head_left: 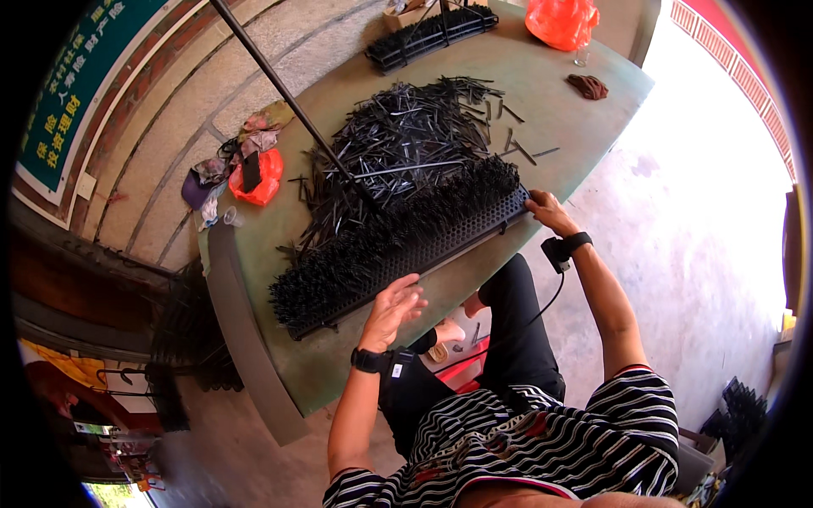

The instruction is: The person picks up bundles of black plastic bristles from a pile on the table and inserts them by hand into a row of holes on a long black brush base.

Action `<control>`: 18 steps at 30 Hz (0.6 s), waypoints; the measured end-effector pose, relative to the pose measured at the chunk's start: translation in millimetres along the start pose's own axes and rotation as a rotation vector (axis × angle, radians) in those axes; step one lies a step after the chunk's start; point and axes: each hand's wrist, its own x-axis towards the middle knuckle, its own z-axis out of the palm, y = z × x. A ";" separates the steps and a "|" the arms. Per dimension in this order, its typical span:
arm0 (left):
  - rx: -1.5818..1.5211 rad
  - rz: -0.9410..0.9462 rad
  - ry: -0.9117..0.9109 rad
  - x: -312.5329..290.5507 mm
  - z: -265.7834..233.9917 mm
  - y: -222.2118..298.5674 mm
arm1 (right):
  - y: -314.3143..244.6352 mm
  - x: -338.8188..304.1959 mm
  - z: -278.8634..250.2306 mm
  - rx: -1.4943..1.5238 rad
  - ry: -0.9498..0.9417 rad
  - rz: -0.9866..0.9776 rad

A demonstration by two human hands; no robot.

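A long black perforated brush board [461, 235] lies slantwise along the near edge of the table. Dense black bristles [398, 224] fill its far side, while rows of bare holes show along its near side. My right hand [552, 213] is closed on the board's right end, thumb on top. Just off the near edge, my left hand [393, 311] is raised with fingers stretched out and nothing in it. Behind the board spreads a heap of loose black strips [406, 135], some scattered to the right.
A dark pole [275, 80] slants down over the heap to the board. The green table [584, 140] also bears another bristled board [432, 38], an orange-red bag [561, 21], a small glass [581, 56] and a brown cloth [587, 86]. Another red bag [258, 179] holds a dark phone-like object at the left.
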 end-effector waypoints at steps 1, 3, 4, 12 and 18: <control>0.017 0.003 0.005 7.6 0.8 -0.7 | 1.3 0.8 -0.1 0.024 0.012 -0.028; 0.047 -0.001 0.007 20.5 -0.9 -2.5 | -8.5 -4.3 1.1 0.087 0.019 -0.047; 0.070 -0.016 0.010 23.4 -3.0 -2.3 | -4.4 0.2 2.6 0.014 0.003 -0.048; 0.071 0.060 -0.028 32.8 -14.6 -19.7 | -4.7 -5.3 8.8 -0.086 0.092 0.009; 0.027 0.048 -0.019 35.2 -20.2 -20.5 | -1.3 -4.2 10.1 -0.107 0.096 -0.005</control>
